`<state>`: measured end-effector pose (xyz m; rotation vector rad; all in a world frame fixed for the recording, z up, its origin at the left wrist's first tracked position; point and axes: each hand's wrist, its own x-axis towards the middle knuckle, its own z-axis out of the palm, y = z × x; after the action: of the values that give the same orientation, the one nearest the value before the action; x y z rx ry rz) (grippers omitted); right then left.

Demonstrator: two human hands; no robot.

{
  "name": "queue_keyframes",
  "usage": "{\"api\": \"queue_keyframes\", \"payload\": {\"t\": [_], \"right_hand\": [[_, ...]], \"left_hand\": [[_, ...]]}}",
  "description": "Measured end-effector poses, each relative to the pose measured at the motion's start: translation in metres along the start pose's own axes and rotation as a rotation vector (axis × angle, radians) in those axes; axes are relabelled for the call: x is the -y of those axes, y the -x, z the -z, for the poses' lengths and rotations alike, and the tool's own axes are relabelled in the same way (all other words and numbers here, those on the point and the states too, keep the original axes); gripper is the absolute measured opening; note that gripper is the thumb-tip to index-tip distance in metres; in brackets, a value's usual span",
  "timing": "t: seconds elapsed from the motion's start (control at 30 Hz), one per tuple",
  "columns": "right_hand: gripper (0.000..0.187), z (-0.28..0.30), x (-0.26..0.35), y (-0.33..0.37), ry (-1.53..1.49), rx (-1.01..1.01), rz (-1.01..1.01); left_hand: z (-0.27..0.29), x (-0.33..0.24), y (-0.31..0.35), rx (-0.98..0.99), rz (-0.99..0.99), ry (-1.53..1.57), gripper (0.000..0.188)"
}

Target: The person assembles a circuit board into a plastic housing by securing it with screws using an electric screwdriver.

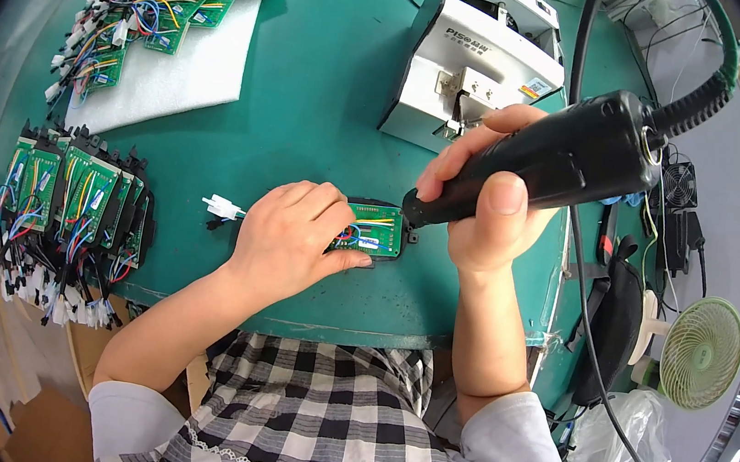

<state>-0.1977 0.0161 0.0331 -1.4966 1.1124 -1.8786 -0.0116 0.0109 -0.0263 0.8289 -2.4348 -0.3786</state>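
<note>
A green circuit board [379, 232] sits in a black plastic housing on the green table, with colored wires across it. My left hand [296, 231] is closed over the board's left part, its thumb along the near edge and its fingers along the far side. White connectors [223, 207] on leads stick out left of that hand. In my right hand [498, 205] is a black electric screwdriver [545, 156], held at a slant with its nose at the housing's right end. Its tip is hidden from me.
Boards in black housings [79, 195] stand stacked at the left, their connectors hanging over the table edge. Loose wired boards [175, 9] lie on white foam [210, 64] behind. A white screw feeder [475, 55] stands at the back; a cable [582, 275] hangs right, near a green fan [701, 353].
</note>
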Motion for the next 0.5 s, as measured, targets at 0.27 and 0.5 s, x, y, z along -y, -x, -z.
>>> {"api": "queue_keyframes", "payload": {"t": [0.27, 0.5], "right_hand": [[0.057, 0.022, 0.017, -0.043, 0.020, -0.220, 0.285], [0.072, 0.026, 0.032, -0.077, 0.202, -0.149, 0.340]], "left_hand": [[0.001, 0.001, 0.002, -0.017, 0.005, 0.010, 0.043], [0.015, 0.008, 0.007, 0.091, 0.029, 0.048, 0.043]]}}
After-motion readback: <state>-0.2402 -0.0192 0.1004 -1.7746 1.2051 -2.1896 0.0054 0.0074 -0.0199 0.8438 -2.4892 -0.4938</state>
